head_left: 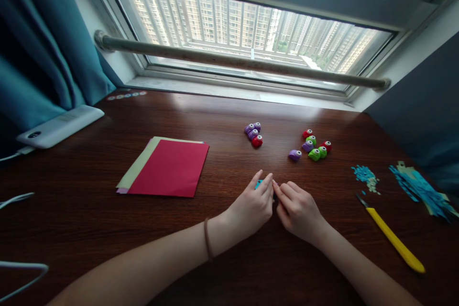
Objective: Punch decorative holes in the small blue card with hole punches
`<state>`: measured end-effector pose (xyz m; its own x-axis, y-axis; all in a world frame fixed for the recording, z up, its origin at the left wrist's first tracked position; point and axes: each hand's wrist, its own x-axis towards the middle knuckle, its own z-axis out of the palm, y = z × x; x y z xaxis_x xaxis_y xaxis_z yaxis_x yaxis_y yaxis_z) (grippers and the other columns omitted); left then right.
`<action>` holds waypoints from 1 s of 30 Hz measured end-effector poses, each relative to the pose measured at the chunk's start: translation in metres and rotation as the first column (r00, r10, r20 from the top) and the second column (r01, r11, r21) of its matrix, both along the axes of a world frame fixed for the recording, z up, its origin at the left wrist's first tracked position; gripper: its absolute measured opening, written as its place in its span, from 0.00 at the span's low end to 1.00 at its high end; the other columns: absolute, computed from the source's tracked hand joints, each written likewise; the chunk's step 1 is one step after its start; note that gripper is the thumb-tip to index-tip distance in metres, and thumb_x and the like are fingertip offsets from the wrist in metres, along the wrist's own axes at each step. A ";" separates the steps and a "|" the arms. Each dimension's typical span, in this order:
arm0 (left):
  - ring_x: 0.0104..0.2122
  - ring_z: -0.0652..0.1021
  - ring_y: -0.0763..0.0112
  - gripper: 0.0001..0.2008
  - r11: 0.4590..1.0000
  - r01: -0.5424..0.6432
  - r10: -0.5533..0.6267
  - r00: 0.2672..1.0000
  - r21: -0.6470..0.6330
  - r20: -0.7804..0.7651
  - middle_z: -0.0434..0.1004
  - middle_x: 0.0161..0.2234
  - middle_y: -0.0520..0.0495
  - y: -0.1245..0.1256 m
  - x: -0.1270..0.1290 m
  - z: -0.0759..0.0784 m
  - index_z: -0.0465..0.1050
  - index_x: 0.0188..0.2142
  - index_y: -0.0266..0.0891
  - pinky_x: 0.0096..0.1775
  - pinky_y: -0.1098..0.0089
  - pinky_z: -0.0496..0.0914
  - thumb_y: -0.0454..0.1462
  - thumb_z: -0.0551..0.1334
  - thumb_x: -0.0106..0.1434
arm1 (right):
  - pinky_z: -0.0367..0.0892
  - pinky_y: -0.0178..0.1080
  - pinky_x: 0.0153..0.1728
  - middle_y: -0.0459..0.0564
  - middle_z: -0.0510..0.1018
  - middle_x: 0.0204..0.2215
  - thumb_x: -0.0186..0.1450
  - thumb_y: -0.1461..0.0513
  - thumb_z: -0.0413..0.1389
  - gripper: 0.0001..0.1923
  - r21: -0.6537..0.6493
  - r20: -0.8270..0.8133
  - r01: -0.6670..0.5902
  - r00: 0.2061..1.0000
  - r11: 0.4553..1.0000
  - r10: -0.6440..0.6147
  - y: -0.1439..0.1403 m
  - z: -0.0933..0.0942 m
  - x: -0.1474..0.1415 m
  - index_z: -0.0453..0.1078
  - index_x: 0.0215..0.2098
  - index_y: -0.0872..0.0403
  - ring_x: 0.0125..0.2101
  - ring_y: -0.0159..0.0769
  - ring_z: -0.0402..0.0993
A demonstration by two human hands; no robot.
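My left hand (251,205) and right hand (296,208) meet fingertip to fingertip on the desk (222,114), both curled nearly closed over one small turquoise piece (258,184). Only a sliver of it shows past my left fingers, so I cannot tell its shape, or which hand really has the grip.

Taking the piece as my mark: just beyond it sit three small rounded punches (253,134), two purple and one red, glossy plastic, each with a white button on top. Beyond and to the right is a looser cluster (311,147) of what looks like seven more: two red, two purple, three green, though they crowd together and the count is unsure.

To the left of the piece lies a stack of paper sheets (168,167), flat and matte, red on top with a pale yellow edge and a lilac edge showing under it. Far left, a white oblong device (59,125) with a cable.

To the right lie two heaps of paper scraps, a small one (366,176) of turquoise bits and a larger, stringy one (419,189). Nearer me than those is one slim knife (392,236) with a yellow handle.

One dark band (207,239) circles my left wrist. The desk is dark, grained wood.
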<state>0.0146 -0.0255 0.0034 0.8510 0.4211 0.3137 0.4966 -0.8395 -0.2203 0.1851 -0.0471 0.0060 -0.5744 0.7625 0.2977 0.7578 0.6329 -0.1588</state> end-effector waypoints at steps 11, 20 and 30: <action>0.55 0.62 0.59 0.14 0.981 -0.042 0.089 0.965 -0.190 0.248 0.68 0.50 0.42 0.002 -0.007 -0.016 0.65 0.50 0.32 0.55 0.55 0.56 0.32 0.48 0.67 | 0.64 0.47 0.46 0.58 0.66 0.44 0.60 0.69 0.50 0.21 0.026 -0.333 0.099 0.939 0.995 -0.085 0.002 -0.015 0.001 0.62 0.52 0.58 0.46 0.43 0.61; 0.55 0.61 0.53 0.28 0.833 -0.221 0.395 0.879 -0.507 0.266 0.64 0.51 0.36 0.012 -0.006 -0.014 0.60 0.50 0.32 0.54 0.52 0.58 0.38 0.67 0.53 | 0.66 0.45 0.47 0.52 0.71 0.44 0.62 0.67 0.50 0.23 -0.242 -0.543 0.116 0.807 0.963 -0.233 0.009 -0.021 0.014 0.57 0.56 0.52 0.43 0.37 0.69; 0.50 0.64 0.58 0.17 0.760 -0.094 0.421 0.825 -0.643 0.377 0.65 0.44 0.44 0.015 -0.012 -0.013 0.64 0.37 0.38 0.51 0.57 0.60 0.35 0.69 0.50 | 0.62 0.48 0.51 0.55 0.73 0.43 0.53 0.58 0.62 0.24 -0.471 -0.835 0.283 0.164 0.835 -0.526 0.048 -0.018 0.076 0.66 0.46 0.57 0.44 0.42 0.70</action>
<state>0.0027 -0.0101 -0.0095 0.4884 0.8334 0.2585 0.6112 -0.5382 0.5804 0.2609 0.0014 -0.0122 0.4034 0.8917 0.2055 0.1534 0.1555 -0.9759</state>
